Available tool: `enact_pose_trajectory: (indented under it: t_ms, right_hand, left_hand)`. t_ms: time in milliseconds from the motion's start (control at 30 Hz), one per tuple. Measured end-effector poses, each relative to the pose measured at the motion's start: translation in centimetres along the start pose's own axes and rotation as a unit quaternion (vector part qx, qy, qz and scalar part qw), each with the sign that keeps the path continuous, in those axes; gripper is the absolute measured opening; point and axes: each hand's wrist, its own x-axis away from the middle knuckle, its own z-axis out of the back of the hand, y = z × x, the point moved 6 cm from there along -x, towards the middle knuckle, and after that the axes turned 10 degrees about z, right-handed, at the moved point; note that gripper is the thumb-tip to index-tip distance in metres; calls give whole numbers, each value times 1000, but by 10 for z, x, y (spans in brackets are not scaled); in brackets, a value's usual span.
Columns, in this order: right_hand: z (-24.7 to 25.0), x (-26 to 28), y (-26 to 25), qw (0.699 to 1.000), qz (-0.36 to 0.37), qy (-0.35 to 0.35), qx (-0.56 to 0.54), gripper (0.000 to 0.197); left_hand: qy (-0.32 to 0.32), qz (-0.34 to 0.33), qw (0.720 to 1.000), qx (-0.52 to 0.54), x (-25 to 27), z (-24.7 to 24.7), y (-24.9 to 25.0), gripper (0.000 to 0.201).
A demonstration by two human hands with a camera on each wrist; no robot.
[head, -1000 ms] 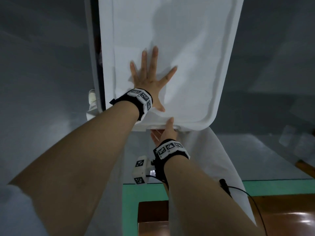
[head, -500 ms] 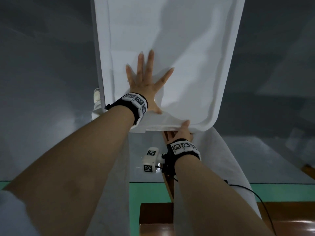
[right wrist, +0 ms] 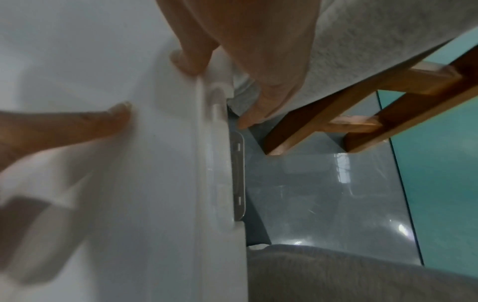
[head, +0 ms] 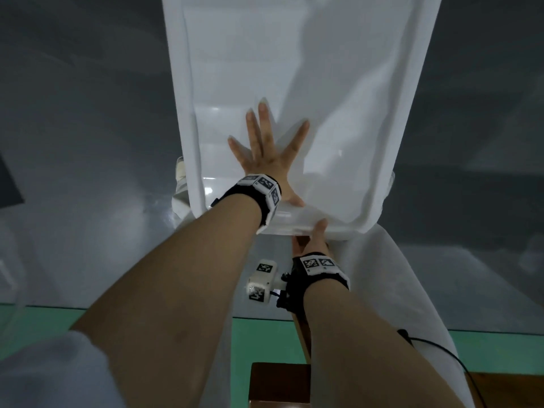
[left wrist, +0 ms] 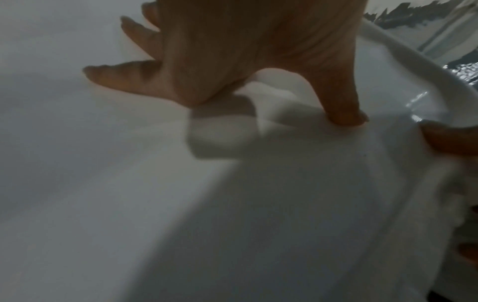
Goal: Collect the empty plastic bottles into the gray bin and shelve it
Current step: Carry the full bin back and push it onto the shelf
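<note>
1. Gray shiny floor (head: 88, 142) fills most of the head view, with a green strip (head: 265, 334) low down at 6 o'clock.
2. Left hand (head: 266, 156) lies flat on the big white-gray bin (head: 338, 83), fingers straight and spread wide, pointing to 12 o'clock. The left wrist view shows the same hand (left wrist: 232, 51) with its thumb tip pressed on the bin's smooth face (left wrist: 129, 183).
3. Right hand (head: 313, 241) is at 5 o'clock from the left hand. It grips the near edge of the bin: the thumb sits on top of the rim and the other fingers go under it (they are hidden in the head view). In the right wrist view a fingertip (right wrist: 190, 61) curls over the rim (right wrist: 207, 143).
4. Both wrists wear black bands with black-and-white square tags (head: 262, 187), and a small white box (head: 262, 279) sticks out beside the right wrist.
5. Past the hands, the bin stretches away to 12 o'clock, held up above the floor. I cannot tell what is in it.
6. Light trouser legs (head: 412, 290) show below the bin, and a shoe (head: 180, 172) peeks out at 9 o'clock from the left hand.
7. Brown wooden bars (right wrist: 362, 98) cross the right wrist view at 2 o'clock.
</note>
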Motion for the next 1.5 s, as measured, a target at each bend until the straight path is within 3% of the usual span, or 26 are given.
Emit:
enact_pose_trajectory:
  t_ms: [167,467,667,1034,1267,1500]
  right_hand:
    - [-8,-9,2,997,0,-22,-75,48]
    - [-12,-25,18,993,-36,-11,-108,79]
    - [-19,-20,18,995,-25,14,-96,59]
    - [-21,-14,7,996,-15,-38,-82,50]
    - [-24,-13,6,996,-23,-38,-80,54]
    - [-26,-16,10,999,-35,-17,30,72]
  left_hand:
    - [-6,3,1000,18,-4,-6,-13,153]
    - [17,-13,1000,-19,-15,-2,14,164]
    - [20,-8,999,-27,-22,-5,13,168]
    - [15,5,999,-40,-22,-3,15,171]
    - [22,-3,999,-50,-22,4,16,169]
    - [40,-10,997,-65,-24,10,18,168]
